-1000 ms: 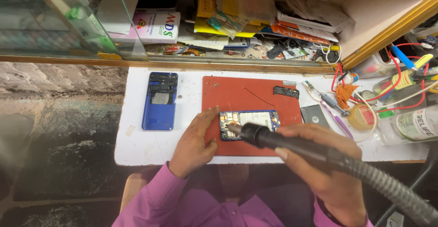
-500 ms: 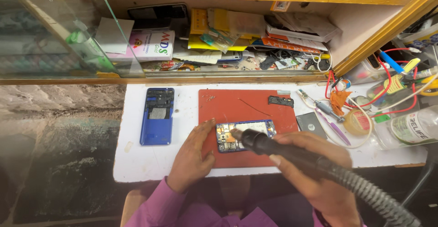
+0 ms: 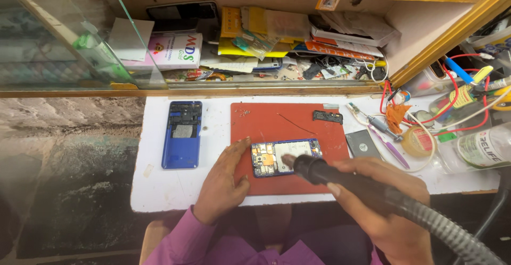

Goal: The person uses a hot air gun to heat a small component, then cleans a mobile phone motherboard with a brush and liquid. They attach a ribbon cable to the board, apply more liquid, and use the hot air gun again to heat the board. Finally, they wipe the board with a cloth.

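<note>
On red mat (image 3: pixel 277 121), left hand (image 3: pixel 226 180) flat beside opened phone (image 3: pixel 285 157); right hand (image 3: pixel 383 201) gripping black hose nozzle (image 3: pixel 314 169).

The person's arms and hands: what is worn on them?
Both hands, left hand and right hand, are bare, with no gloves. No rings or watch are visible. The left arm wears a purple-pink long sleeve reaching the wrist, and matching fabric shows near the right wrist.

1. White desk (image 3: pixel 175 190), edges chipped, set under a cluttered shelf (image 3: pixel 277 79).
2. Red mat (image 3: pixel 277 121) lying flat near the middle.
3. Blue phone back cover (image 3: pixel 182 134) left of the mat, apart from it.
4. Dark grey battery (image 3: pixel 363 143) just beside the mat's right edge.
5. Round tin (image 3: pixel 417 140), tweezers (image 3: pixel 391 145), clear bottle (image 3: pixel 481 148) and red wires (image 3: pixel 452 110) crowded at the right end.
</note>
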